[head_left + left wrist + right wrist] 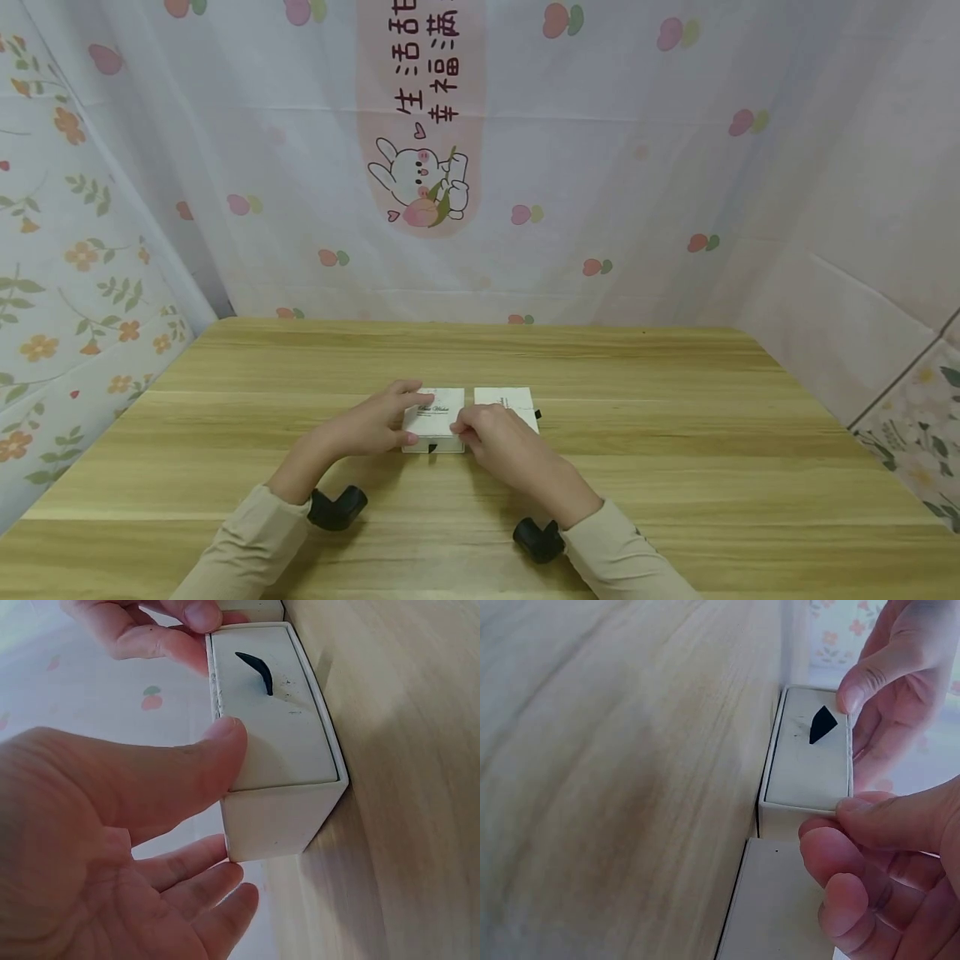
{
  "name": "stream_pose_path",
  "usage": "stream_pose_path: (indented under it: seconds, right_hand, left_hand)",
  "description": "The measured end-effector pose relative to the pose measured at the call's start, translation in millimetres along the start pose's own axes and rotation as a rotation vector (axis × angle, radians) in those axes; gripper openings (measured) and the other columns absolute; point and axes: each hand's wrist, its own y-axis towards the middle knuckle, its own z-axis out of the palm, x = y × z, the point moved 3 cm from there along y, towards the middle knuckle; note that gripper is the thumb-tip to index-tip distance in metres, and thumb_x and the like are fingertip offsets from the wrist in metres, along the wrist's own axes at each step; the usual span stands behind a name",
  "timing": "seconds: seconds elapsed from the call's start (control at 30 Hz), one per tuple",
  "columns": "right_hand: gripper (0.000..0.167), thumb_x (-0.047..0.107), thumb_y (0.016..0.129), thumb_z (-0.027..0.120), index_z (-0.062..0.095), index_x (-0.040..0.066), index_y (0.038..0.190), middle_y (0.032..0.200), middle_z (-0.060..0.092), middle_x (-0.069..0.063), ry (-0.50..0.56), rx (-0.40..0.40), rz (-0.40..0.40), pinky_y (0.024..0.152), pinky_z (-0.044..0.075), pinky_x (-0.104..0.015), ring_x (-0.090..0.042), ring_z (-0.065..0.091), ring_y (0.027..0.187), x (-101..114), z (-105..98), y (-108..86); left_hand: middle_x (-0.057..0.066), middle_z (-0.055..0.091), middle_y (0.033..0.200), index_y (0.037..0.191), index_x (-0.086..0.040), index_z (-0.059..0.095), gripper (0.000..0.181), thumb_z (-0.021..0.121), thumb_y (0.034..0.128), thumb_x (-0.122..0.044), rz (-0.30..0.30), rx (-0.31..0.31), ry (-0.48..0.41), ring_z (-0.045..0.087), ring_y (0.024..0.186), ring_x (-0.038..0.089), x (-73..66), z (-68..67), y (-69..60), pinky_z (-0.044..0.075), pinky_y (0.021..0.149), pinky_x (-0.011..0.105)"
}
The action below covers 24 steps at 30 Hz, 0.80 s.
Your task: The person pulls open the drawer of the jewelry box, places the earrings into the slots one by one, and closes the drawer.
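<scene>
A white box [441, 414] with printed script on top and a black tab on its near side lies on the table. The left hand [372, 423] grips its left part, the thumb [225, 750] at the top edge of the tabbed face [277, 720]. The right hand [504, 439] pinches the box's right near corner with thumb [877, 817] and fingers. A second white box [510, 397] sits to the right, a narrow gap between them, its black tab [537, 414] pointing right; the right hand partly covers it.
The wooden table [645, 467] reaches back to a white curtain [600, 167] with fruit prints and a rabbit picture. Flowered cloth [67, 275] hangs at the left, and more cloth at the right. A black device [337, 508] is on the left wrist, another [538, 540] on the right.
</scene>
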Motion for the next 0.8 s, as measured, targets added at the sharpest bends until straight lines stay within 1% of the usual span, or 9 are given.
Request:
stream_pose_path:
  seconds: [0.13,0.27,0.37,0.43,0.47,0.57,0.7,0.8]
  right_hand:
    - [0.01,0.003,0.086,0.062,0.07,0.008,0.089,0.087,0.068,0.0,0.008,-0.013,0.011,0.07,0.051,-0.021,-0.009,0.061,0.078,0,-3,0.4]
    - [0.009,0.003,0.084,0.063,0.07,0.007,0.088,0.084,0.067,0.0,0.042,-0.036,0.028,0.062,0.046,-0.018,-0.007,0.053,0.069,-3,-11,1.3]
    - [0.008,0.002,0.084,0.063,0.07,0.007,0.087,0.085,0.066,0.0,0.047,-0.069,0.038,0.057,0.043,-0.017,-0.007,0.051,0.065,-5,-18,0.6]
    - [0.008,0.003,0.084,0.064,0.069,0.008,0.086,0.086,0.066,0.001,0.032,-0.09,0.051,0.056,0.042,-0.016,-0.007,0.05,0.064,-8,-22,-0.4]
    - [0.007,0.004,0.084,0.065,0.069,0.009,0.086,0.087,0.066,0.002,0.019,-0.096,0.065,0.057,0.043,-0.016,-0.007,0.05,0.065,-10,-24,-1.0]
    - [0.006,0.007,0.083,0.067,0.069,0.011,0.087,0.09,0.064,0.002,-0.009,-0.108,0.114,0.062,0.047,-0.021,-0.011,0.054,0.071,-16,-29,-1.1]
    - [0.006,0.007,0.083,0.068,0.069,0.01,0.087,0.097,0.063,-0.001,-0.007,-0.116,0.166,0.079,0.05,-0.033,-0.02,0.058,0.093,-25,-35,-1.0]
    - [0.008,0.007,0.084,0.067,0.069,0.009,0.091,0.102,0.062,-0.004,0.018,-0.118,0.197,0.086,0.049,-0.039,-0.025,0.056,0.105,-34,-38,-2.4]
  left_hand:
    - [0.028,0.026,0.145,0.137,-0.002,0.043,0.055,0.064,0.0859,-0.009,0.007,0.001,-0.011,0.029,0.132,0.046,-0.5,-0.6,-0.8,0.031,0.102,0.059]
    - [0.026,0.024,0.147,0.139,-0.002,0.039,0.06,0.064,0.0868,-0.014,0.029,-0.012,-0.029,0.027,0.134,0.044,-3.6,-1.1,-0.4,0.03,0.103,0.058]
    - [0.025,0.025,0.147,0.139,-0.001,0.04,0.058,0.063,0.0882,-0.018,0.062,-0.047,-0.031,0.026,0.134,0.044,-9.5,-0.5,0.6,0.03,0.103,0.059]
    - [0.024,0.028,0.147,0.138,-0.002,0.041,0.056,0.062,0.0889,-0.02,0.086,-0.08,-0.012,0.028,0.133,0.044,-14.8,0.7,1.6,0.03,0.103,0.058]
    - [0.023,0.03,0.146,0.137,-0.002,0.042,0.055,0.062,0.0891,-0.02,0.093,-0.097,-0.003,0.029,0.133,0.043,-18.0,1.4,1.9,0.03,0.103,0.058]
    - [0.018,0.037,0.144,0.136,-0.007,0.046,0.051,0.062,0.089,-0.021,0.128,-0.154,0.072,0.035,0.13,0.041,-27.3,4.9,3.3,0.034,0.102,0.056]
    - [0.014,0.046,0.138,0.132,-0.01,0.051,0.046,0.062,0.0889,-0.022,0.187,-0.211,0.182,0.042,0.126,0.036,-40.2,11.1,4.5,0.038,0.1,0.052]
    - [0.014,0.049,0.134,0.13,-0.009,0.053,0.044,0.061,0.0892,-0.023,0.233,-0.227,0.25,0.044,0.125,0.034,-49.9,16.1,4.6,0.041,0.098,0.05]
